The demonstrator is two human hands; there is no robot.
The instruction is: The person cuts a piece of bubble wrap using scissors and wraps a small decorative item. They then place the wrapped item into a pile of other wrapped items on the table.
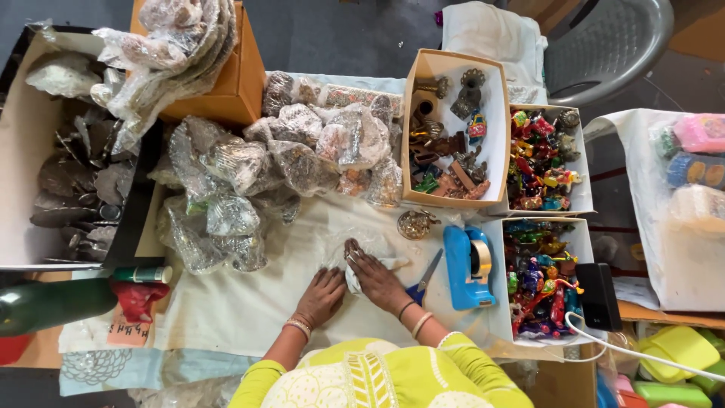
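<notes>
- Tabletop (249, 310) under a white cloth, crowded on all sides of the hands.
- Big open carton (23, 151) far left, dark metal pieces inside; orange box (242, 75) behind it with wrapped plates piled on top.
- Heap of plastic-wrapped bundles (287, 159) fills the middle, just behind the hands.
- Three open boxes on the right: brass box (453, 75) with brown and gold figures, two toy boxes (578, 249) with bright small figures.
- Grey chair (612, 45) at top right; white tray (642, 189) with pastel packs at the right edge.
- Green bottle (53, 302) lying at lower left, red cloth (140, 298) beside it.
- Black block (599, 295) with white cable by the lower toy box.
- Blue tape dispenser (467, 266) just right of the right hand; blue scissors (424, 281) between them.
- Small brass dish (415, 224) behind the dispenser.
- Clear wrap (362, 245) with a white piece lies on the cloth in front of the person, centre.
- Right hand (377, 279) flat on the wrap, fingers stretched and pressing down, clamped on nothing.
- Left hand (321, 295) beside it, fingers loosely curled, tips at the wrap edge; a grip can't be made out.
</notes>
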